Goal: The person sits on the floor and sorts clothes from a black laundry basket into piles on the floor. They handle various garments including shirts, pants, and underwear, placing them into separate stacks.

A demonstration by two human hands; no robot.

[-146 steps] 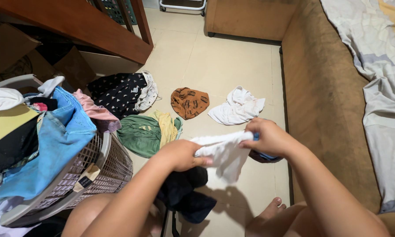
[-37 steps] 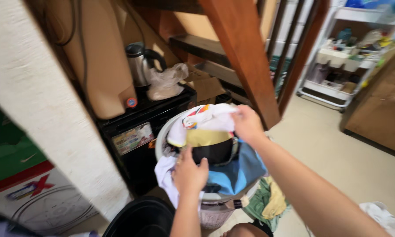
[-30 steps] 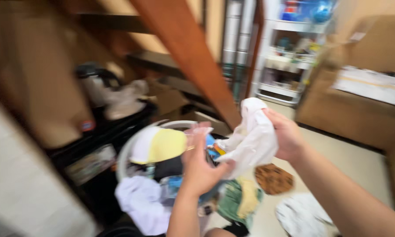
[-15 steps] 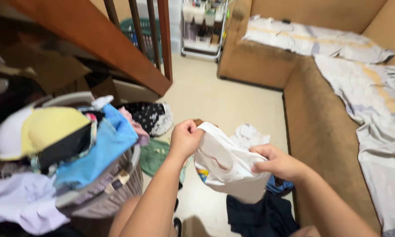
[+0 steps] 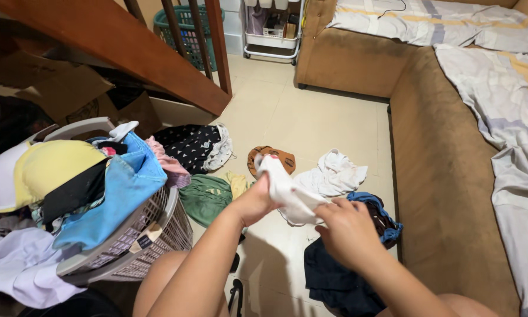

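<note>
While both hands, left hand (image 5: 253, 202) and right hand (image 5: 347, 230), pinch the white garment (image 5: 287, 191), a loose grip could drop it onto the dark pile (image 5: 334, 276) at six o'clock.

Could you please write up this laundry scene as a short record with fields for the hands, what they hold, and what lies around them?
left hand: grips one end of the white garment
right hand: grips its other end
white garment: bunched between both hands, held above the floor
laundry basket: left of the arms, heaped with clothes, a blue garment hanging over its rim
floor: tiled, with scattered clothes, among them a green garment and a dark pile
sofa: brown, at right, with striped bedding on top
</note>
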